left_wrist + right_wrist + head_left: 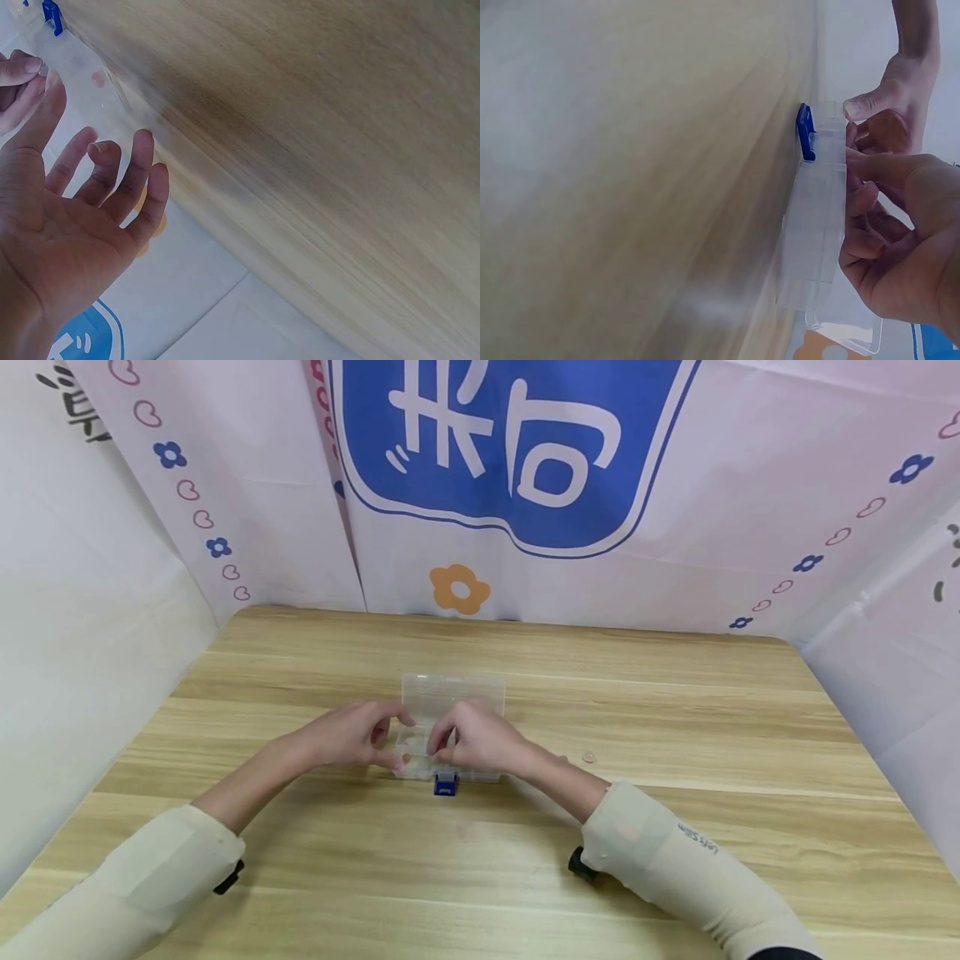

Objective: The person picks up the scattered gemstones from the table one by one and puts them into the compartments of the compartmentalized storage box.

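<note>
A clear plastic compartment box (pixel 480 777) sits on the table with its clear lid (pixel 453 693) raised at the back and a blue latch (pixel 446 783) at the front. My left hand (pixel 360 735) curves around the box's left end, thumb and fingers apart, nothing between them. My right hand (pixel 480 739) reaches over the middle compartments. In the left wrist view, its thumb and finger pinch a small pale piece (pixel 43 70), mostly hidden by the fingertips. A small orange-brown round piece (pixel 407 758) shows in the left compartment, close to my left thumb.
A small round pale piece (pixel 588 757) lies on the wooden table (pixel 525 877) right of the box, with another partly hidden behind my right wrist. Printed white cloth (pixel 285 560) hangs behind the table and along both sides.
</note>
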`<state>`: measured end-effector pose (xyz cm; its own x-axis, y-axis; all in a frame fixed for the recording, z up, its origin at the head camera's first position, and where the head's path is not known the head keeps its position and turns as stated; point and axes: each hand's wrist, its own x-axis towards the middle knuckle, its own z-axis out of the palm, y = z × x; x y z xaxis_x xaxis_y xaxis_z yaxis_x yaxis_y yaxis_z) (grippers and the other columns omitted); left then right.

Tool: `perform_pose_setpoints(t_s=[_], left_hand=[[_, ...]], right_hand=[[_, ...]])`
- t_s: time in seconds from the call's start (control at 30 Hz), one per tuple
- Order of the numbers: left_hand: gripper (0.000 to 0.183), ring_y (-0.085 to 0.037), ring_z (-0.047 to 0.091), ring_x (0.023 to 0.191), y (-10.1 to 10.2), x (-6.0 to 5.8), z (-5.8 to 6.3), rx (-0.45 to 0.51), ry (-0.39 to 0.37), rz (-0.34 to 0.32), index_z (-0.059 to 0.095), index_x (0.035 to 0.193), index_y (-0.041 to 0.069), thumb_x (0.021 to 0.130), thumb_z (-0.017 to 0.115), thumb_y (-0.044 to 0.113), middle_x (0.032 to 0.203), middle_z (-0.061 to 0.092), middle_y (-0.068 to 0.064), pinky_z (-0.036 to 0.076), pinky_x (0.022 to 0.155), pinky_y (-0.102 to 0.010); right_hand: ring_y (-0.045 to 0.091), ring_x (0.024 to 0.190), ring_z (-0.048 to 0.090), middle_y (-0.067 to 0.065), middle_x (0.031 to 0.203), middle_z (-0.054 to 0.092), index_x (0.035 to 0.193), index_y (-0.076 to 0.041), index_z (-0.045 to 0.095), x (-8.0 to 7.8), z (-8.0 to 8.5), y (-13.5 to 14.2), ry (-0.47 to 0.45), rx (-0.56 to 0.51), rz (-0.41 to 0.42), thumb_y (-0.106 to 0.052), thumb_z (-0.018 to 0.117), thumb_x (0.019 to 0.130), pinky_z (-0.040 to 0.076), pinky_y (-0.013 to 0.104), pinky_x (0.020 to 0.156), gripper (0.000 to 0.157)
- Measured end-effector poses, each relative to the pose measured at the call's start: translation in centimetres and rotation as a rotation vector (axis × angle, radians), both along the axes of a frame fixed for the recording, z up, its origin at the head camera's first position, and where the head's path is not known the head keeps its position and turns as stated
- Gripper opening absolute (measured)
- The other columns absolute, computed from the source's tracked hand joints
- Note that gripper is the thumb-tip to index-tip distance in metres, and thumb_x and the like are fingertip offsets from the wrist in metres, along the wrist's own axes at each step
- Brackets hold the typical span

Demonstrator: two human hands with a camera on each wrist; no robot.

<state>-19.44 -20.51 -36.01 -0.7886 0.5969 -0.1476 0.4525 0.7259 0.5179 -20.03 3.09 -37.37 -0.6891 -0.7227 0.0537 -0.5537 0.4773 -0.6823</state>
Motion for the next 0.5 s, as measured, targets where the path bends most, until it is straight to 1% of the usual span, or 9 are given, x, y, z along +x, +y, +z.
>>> perform_pose_setpoints(t_s=[0.27, 0.37, 0.5], left_hand=[[0.051, -0.011, 0.045, 0.063, 0.03, 0.09, 0.06, 0.009, 0.005, 0.006, 0.065, 0.123, -0.002, 0.084, 0.088, 0.021, 0.069, 0.052, 0.001, 0.038, 0.059, -0.028], [0.051, -0.011, 0.045, 0.063, 0.03, 0.11, 0.11, 0.007, 0.005, 0.009, 0.066, 0.124, -0.002, 0.084, 0.088, 0.021, 0.069, 0.053, 0.000, 0.038, 0.059, -0.028], [0.052, -0.011, 0.046, 0.063, 0.01, 0.11, 0.14, 0.002, 0.010, 0.009, 0.066, 0.124, -0.002, 0.084, 0.088, 0.022, 0.069, 0.053, 0.000, 0.039, 0.059, -0.028]], right_hand=[[0.005, 0.067, 0.061, -0.002, 0.086, 0.077, 0.085, -0.009, 0.081, 0.03, 0.03, -0.09, 0.012, 0.019, -0.008, 0.003, 0.077, 0.087, 0.048, 0.020, 0.063, 0.012], [0.005, 0.063, 0.058, -0.002, 0.086, 0.076, 0.086, -0.008, 0.081, 0.03, 0.12, 0.07, -0.003, 0.016, -0.007, 0.002, 0.077, 0.089, 0.047, 0.020, 0.060, 0.010], [0.007, 0.064, 0.058, -0.001, 0.088, 0.076, 0.089, -0.007, 0.080, 0.00, 0.37, 0.66, -0.008, 0.016, -0.007, -0.002, 0.076, 0.091, 0.048, 0.021, 0.061, 0.006]])
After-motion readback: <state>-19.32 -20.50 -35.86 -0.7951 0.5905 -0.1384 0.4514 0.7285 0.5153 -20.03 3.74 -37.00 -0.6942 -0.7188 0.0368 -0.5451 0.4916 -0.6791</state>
